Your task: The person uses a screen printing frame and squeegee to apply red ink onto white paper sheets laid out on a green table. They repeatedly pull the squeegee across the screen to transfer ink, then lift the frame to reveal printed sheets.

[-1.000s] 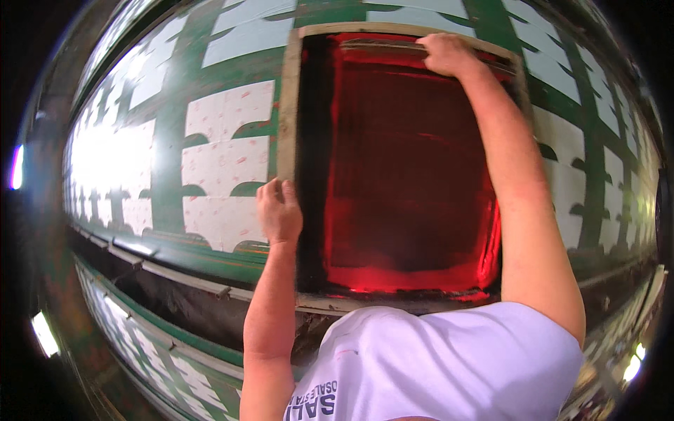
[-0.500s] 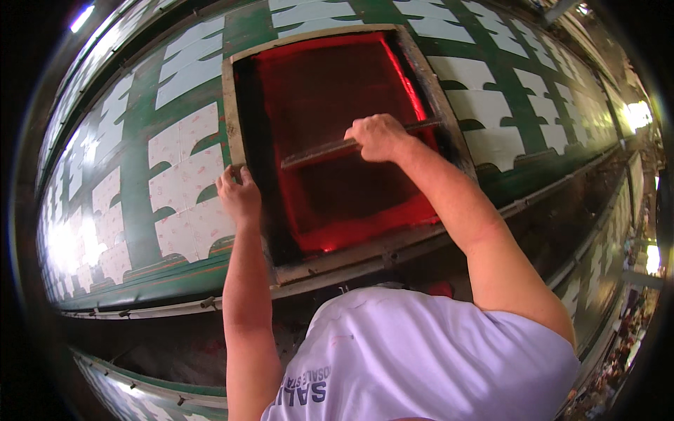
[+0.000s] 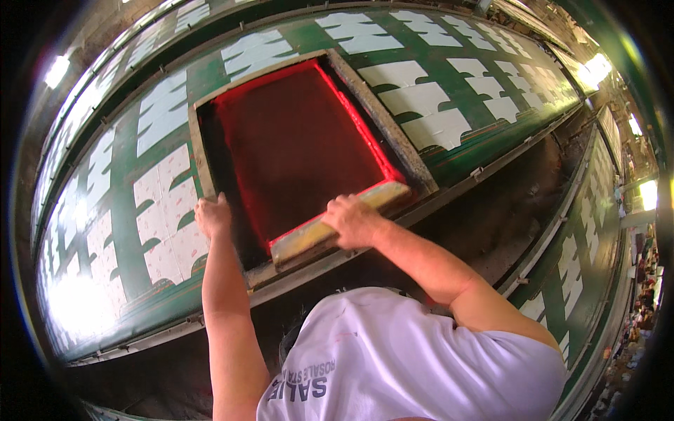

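A wooden-framed printing screen (image 3: 379,119) lies on the long green table (image 3: 123,242) in front of me. Its dark red mesh (image 3: 302,151) has bright red ink along the edges, thickest at the right. My right hand (image 3: 352,220) is closed around a squeegee (image 3: 298,240), a long bar with a yellowish, stained face. The squeegee lies across the near end of the screen, its face tilted up. My left hand (image 3: 213,215) grips the left rail of the frame, fingers bent over the wood; its thumb side shows best.
White fabric pieces (image 3: 365,34) with curved cutouts lie in rows on the table. Those left of the screen carry a small reddish print (image 3: 165,217). A metal rail (image 3: 484,172) runs along the near edge. Another table with pieces (image 3: 572,270) stands at the right.
My right hand has drawn the squeegee from mid-screen to the near end, and its broad face now shows. My left hand stays on the frame's left rail. The whole view has shifted.
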### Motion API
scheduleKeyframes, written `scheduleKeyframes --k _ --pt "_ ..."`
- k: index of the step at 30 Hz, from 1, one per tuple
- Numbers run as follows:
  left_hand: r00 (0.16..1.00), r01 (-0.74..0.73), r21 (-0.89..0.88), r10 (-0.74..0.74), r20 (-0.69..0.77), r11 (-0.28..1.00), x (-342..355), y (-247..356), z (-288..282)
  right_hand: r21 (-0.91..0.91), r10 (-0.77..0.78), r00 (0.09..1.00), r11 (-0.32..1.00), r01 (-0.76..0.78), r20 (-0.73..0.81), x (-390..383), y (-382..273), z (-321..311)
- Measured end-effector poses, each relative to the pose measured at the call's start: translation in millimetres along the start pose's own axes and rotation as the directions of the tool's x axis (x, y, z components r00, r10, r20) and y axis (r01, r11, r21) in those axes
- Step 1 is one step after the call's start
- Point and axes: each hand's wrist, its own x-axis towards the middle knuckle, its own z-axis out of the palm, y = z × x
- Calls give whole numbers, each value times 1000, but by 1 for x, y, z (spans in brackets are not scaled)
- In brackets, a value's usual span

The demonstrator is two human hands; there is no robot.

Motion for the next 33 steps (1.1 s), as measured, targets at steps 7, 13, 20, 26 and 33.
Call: scheduleKeyframes --k 7,13,20,26,33 --pt "996 83 71 -82 -15 994 2 7 4 322 -138 989 935 150 -59 -32 42 -7" --pt "987 159 101 -160 4 982 2 21 5 368 238 883 926 -80 -405 -71 173 -21" --pt "991 129 94 -127 -32 987 9 12 14 401 631 745 753 -521 -217 -48 277 5" --pt "994 110 36 -109 -27 993 16 3 15 386 708 681 690 -612 -186 -18 289 26" --pt "996 88 -66 -86 26 994 21 -18 24 461 777 608 604 -650 -160 -10 288 22"
